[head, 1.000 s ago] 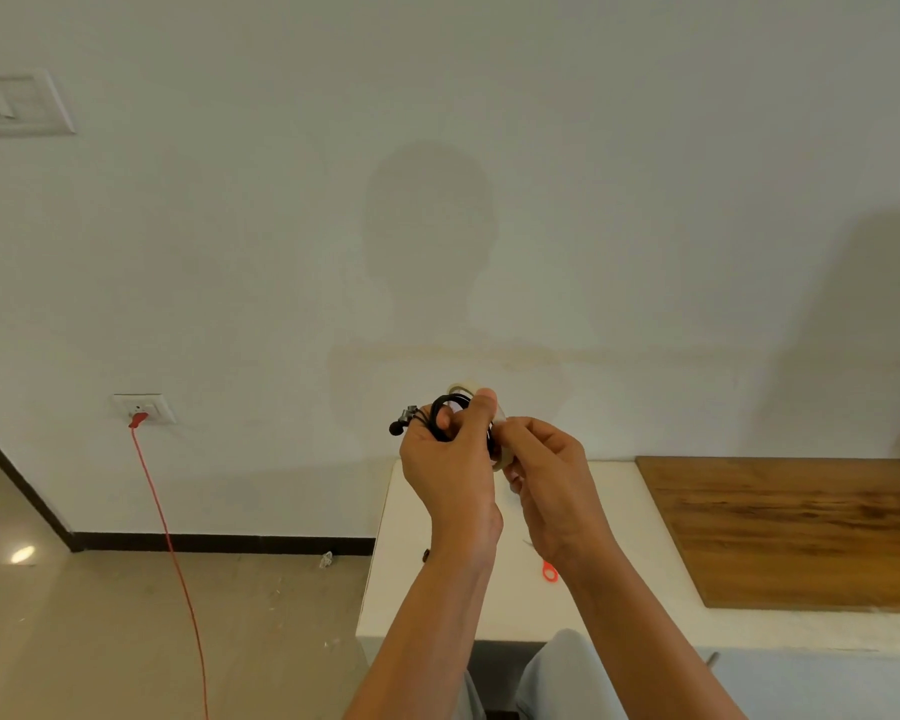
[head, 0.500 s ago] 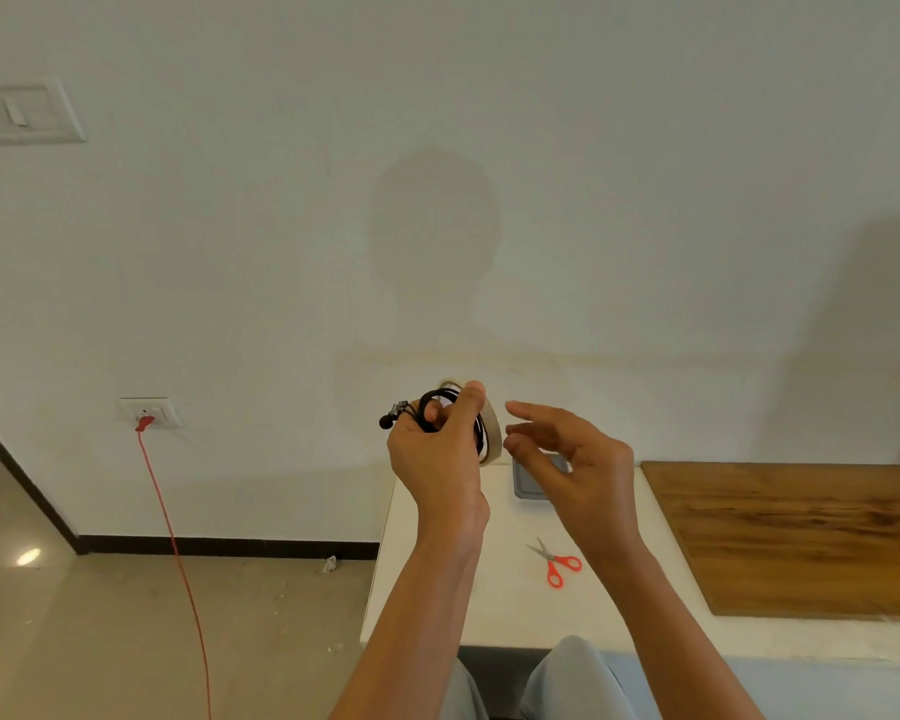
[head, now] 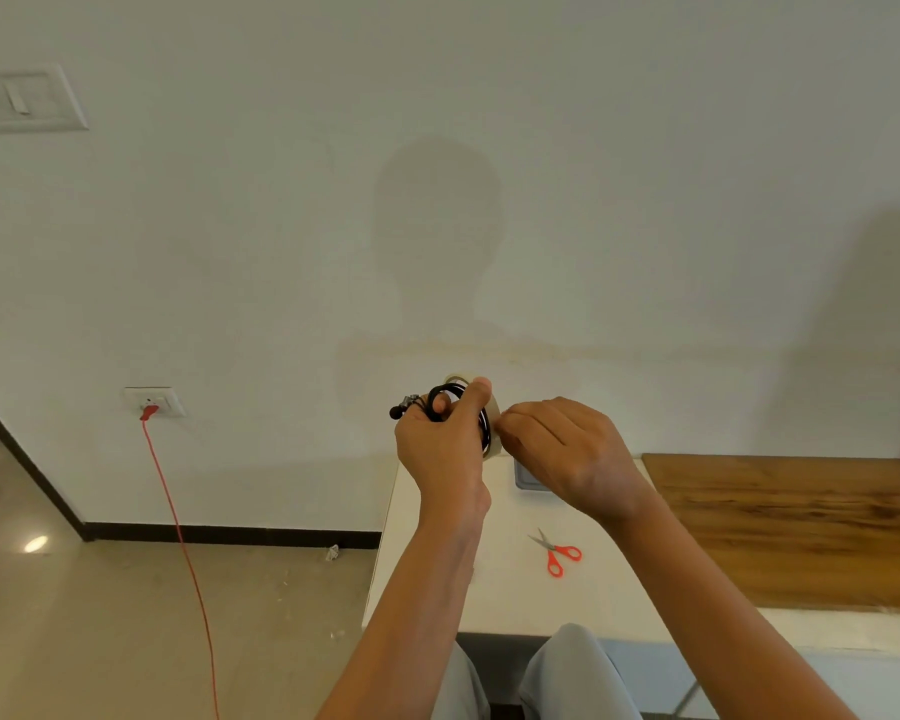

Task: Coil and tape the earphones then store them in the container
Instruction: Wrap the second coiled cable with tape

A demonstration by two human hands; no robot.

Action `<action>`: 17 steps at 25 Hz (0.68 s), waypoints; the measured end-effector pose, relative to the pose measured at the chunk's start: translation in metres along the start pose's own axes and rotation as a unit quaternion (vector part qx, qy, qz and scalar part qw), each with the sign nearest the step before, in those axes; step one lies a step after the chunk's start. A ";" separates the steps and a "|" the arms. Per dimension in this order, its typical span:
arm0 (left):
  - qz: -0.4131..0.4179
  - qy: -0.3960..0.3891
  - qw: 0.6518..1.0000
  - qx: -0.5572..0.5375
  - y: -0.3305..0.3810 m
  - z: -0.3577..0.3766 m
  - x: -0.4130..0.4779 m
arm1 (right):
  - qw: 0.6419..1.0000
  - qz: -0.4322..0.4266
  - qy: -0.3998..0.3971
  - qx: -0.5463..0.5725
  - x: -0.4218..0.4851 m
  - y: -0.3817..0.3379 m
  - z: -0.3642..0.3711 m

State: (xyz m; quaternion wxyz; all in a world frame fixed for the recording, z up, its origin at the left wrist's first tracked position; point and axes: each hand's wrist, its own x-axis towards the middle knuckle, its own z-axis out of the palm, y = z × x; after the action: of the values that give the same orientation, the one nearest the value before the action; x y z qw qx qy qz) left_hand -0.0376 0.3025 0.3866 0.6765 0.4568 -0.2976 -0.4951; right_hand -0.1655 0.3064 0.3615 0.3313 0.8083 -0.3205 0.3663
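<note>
Above the white table [head: 500,589] | left hand [head: 445,449] grips coiled black earphones [head: 439,392] and beige tape roll [head: 494,439] | right hand [head: 567,449] pinches the roll's rim

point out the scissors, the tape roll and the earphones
scissors [head: 550,547], head view, at the blades' pivot
tape roll [head: 494,446], head view, lower right rim
earphones [head: 434,396], head view, top of black coil

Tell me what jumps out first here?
Mid-frame, the left hand grips a coiled black earphone cable and a pale tape roll; the right hand curls against the roll's edge. Red-handled scissors lie on the white table below, and a red cord trails from a wall socket.
</note>
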 end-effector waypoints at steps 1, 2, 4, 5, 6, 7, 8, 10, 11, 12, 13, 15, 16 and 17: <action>0.000 0.003 1.000 0.008 -0.001 -0.001 0.002 | 1.000 -0.008 -0.005 -0.006 0.002 0.000 0.002; 0.000 0.005 1.000 0.015 -0.004 -0.003 0.005 | 1.000 -0.012 -0.012 -0.011 0.003 0.000 0.005; -0.007 0.010 1.000 0.027 -0.009 -0.006 0.012 | 1.000 -0.004 -0.027 -0.011 0.000 -0.003 0.009; -0.012 0.016 0.999 0.033 -0.012 -0.008 0.016 | 0.999 0.007 -0.037 -0.005 -0.004 -0.006 0.011; -0.019 0.023 0.999 0.037 -0.015 -0.011 0.021 | 0.999 0.019 -0.049 0.005 -0.009 -0.009 0.012; -0.028 0.031 0.998 0.039 -0.017 -0.013 0.026 | 0.997 0.032 -0.064 0.021 -0.014 -0.013 0.011; -0.037 0.039 0.998 0.042 -0.020 -0.015 0.031 | 0.995 0.043 -0.081 0.041 -0.018 -0.017 0.010; -0.055 0.043 0.996 0.063 -0.027 -0.021 0.040 | 0.986 0.070 -0.124 0.082 -0.023 -0.020 0.002; -0.064 0.032 0.994 0.079 -0.031 -0.024 0.044 | 0.979 0.087 -0.153 0.103 -0.022 -0.020 -0.003; -0.073 0.010 0.992 0.102 -0.034 -0.027 0.046 | 0.970 0.108 -0.180 0.122 -0.020 -0.019 -0.007; -0.082 -0.020 0.987 0.137 -0.037 -0.031 0.046 | 0.956 0.140 -0.211 0.149 -0.018 -0.016 -0.010; -0.095 -0.098 0.960 0.245 -0.045 -0.037 0.048 | 0.912 0.216 -0.269 0.221 -0.014 -0.007 -0.014; -0.103 -0.135 0.939 0.300 -0.048 -0.040 0.048 | 0.891 0.241 -0.295 0.247 -0.013 -0.003 -0.014; -0.122 -0.168 0.920 0.333 -0.049 -0.042 0.049 | 0.880 0.250 -0.320 0.249 -0.012 0.002 -0.013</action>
State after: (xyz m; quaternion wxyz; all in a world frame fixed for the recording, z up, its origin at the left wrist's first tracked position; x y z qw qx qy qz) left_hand -0.0047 0.2655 0.3226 0.3598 0.5985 -0.4961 -0.5160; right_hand -0.1785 0.3185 0.3587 -0.1036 0.8305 -0.4984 0.2262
